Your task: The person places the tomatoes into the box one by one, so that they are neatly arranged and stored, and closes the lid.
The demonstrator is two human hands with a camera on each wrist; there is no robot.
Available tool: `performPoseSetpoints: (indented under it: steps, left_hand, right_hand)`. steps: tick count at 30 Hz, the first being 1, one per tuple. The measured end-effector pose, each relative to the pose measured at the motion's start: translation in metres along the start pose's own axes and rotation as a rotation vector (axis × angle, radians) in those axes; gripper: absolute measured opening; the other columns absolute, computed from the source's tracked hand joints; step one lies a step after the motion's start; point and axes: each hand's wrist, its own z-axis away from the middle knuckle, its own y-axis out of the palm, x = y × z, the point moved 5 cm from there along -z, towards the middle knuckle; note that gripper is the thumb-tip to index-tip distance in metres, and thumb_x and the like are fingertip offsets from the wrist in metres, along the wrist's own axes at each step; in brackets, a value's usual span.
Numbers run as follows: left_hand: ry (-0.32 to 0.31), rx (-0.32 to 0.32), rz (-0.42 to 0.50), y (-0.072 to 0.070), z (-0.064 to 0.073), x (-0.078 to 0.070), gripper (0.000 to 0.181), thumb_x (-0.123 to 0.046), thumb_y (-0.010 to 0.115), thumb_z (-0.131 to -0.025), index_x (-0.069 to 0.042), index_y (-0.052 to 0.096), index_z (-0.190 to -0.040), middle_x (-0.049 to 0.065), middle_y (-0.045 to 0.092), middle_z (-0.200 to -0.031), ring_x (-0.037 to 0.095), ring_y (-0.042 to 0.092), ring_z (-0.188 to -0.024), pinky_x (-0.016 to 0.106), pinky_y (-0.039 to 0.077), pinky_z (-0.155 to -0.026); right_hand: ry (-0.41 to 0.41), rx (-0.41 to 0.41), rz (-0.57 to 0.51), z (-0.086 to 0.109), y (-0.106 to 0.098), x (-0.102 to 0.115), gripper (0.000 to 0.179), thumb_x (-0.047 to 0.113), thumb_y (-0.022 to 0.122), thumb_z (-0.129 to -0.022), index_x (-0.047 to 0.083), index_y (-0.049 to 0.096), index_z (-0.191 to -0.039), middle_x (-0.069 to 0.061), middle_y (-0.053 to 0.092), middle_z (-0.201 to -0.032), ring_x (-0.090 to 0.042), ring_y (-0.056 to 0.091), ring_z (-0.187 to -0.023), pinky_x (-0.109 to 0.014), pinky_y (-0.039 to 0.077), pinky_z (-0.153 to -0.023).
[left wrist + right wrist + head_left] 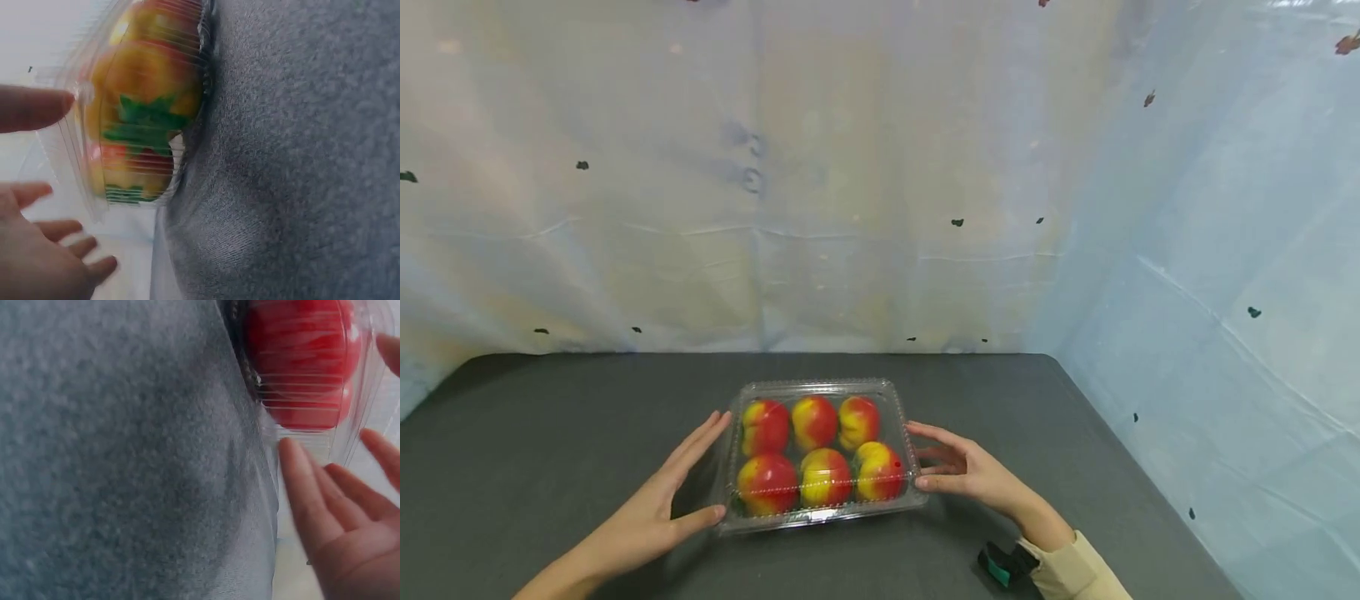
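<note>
A clear plastic clamshell box (820, 387) lies closed on the dark table, holding several red and yellow peaches (825, 477) in two rows. Green leaves (150, 119) show on the fruit in the left wrist view. At the box's left side is my left hand (651, 512), fingers extended, its thumb at the front left corner by the lid's rim. My right hand (973, 477) reaches to the right side, fingers spread and slightly bent, thumb near the front right corner. Red peaches (303, 347) show through the ribbed wall in the right wrist view. Whether the fingertips press the box cannot be told.
The dark grey table (587, 392) has rounded far corners. Pale sheeting (850, 292) with small dark spots hangs behind it, and more sheeting (1225, 375) on the right. A black band with a green patch (1000, 571) is by the right sleeve.
</note>
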Motion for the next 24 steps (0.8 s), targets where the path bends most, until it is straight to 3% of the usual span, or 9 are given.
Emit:
performPoseSetpoints:
  steps: [2,5,8,10,12,17,21,24]
  left_hand:
    - [-0.072,-0.001,-0.024,0.0,0.002,0.003,0.086,-0.018,0.067,-0.089,-0.022,0.012,-0.155,0.021,0.007,-0.159,0.056,0.015,-0.138,0.08,0.024,-0.086]
    - [-0.168,0.079,0.023,0.001,0.004,0.007,0.08,-0.024,0.063,-0.093,-0.013,0.013,-0.154,0.027,0.032,-0.146,0.044,0.043,-0.127,0.061,0.042,-0.093]
    - [-0.228,0.182,0.151,0.003,0.003,0.008,0.076,-0.022,0.058,-0.096,-0.006,0.01,-0.153,0.021,0.054,-0.122,0.026,0.063,-0.103,0.038,0.054,-0.081]
    - [-0.238,0.231,0.268,0.004,0.003,0.007,0.076,-0.018,0.055,-0.098,-0.003,0.004,-0.152,0.015,0.059,-0.108,0.021,0.065,-0.091,0.032,0.055,-0.074]
    - [-0.264,0.259,0.379,0.006,0.003,0.006,0.078,-0.016,0.053,-0.098,-0.004,-0.002,-0.152,0.013,0.062,-0.102,0.023,0.067,-0.087,0.035,0.056,-0.073]
    - [-0.322,0.315,0.612,0.011,0.006,0.005,0.082,-0.014,0.049,-0.1,-0.009,-0.015,-0.151,0.016,0.067,-0.099,0.03,0.069,-0.088,0.041,0.058,-0.074]
    - [-0.32,0.344,0.716,0.013,0.009,0.003,0.081,-0.011,0.045,-0.101,-0.011,-0.02,-0.15,0.017,0.068,-0.105,0.029,0.069,-0.095,0.039,0.057,-0.081]
    - [-0.303,0.343,0.735,0.013,0.01,0.002,0.083,-0.008,0.046,-0.101,-0.01,-0.021,-0.15,0.017,0.068,-0.104,0.029,0.069,-0.095,0.038,0.056,-0.083]
  right_hand:
    - [0.065,-0.004,0.0,0.002,0.001,-0.001,0.064,0.016,0.064,-0.093,0.016,0.034,-0.149,-0.013,0.031,-0.154,-0.036,0.048,-0.129,-0.032,0.049,-0.097]
    - [0.124,0.009,-0.018,0.005,0.001,-0.001,0.064,0.017,0.063,-0.094,0.015,0.032,-0.15,-0.017,0.047,-0.14,-0.029,0.06,-0.114,-0.038,0.053,-0.091]
    - [0.158,0.03,-0.086,0.005,0.003,0.002,0.066,0.014,0.062,-0.094,0.014,0.028,-0.151,-0.014,0.061,-0.115,-0.023,0.067,-0.096,-0.042,0.056,-0.083]
    - [0.175,0.044,-0.154,0.005,0.005,0.004,0.068,0.011,0.061,-0.093,0.012,0.025,-0.151,-0.009,0.064,-0.102,-0.022,0.069,-0.087,-0.044,0.057,-0.08]
    - [0.185,0.057,-0.223,0.005,0.007,0.005,0.07,0.009,0.06,-0.094,0.01,0.021,-0.152,-0.006,0.064,-0.094,-0.022,0.07,-0.084,-0.043,0.057,-0.078]
    - [0.194,0.097,-0.369,0.006,0.013,0.005,0.074,0.004,0.056,-0.095,0.009,0.011,-0.153,-0.004,0.066,-0.09,-0.019,0.071,-0.084,-0.035,0.058,-0.077]
    - [0.206,0.105,-0.426,0.007,0.015,0.005,0.075,0.002,0.055,-0.095,0.01,0.01,-0.154,-0.004,0.067,-0.09,-0.018,0.071,-0.084,-0.033,0.058,-0.076]
    - [0.218,0.099,-0.453,0.008,0.015,0.006,0.076,0.001,0.056,-0.094,0.011,0.01,-0.153,-0.004,0.068,-0.089,-0.018,0.071,-0.084,-0.032,0.058,-0.076]
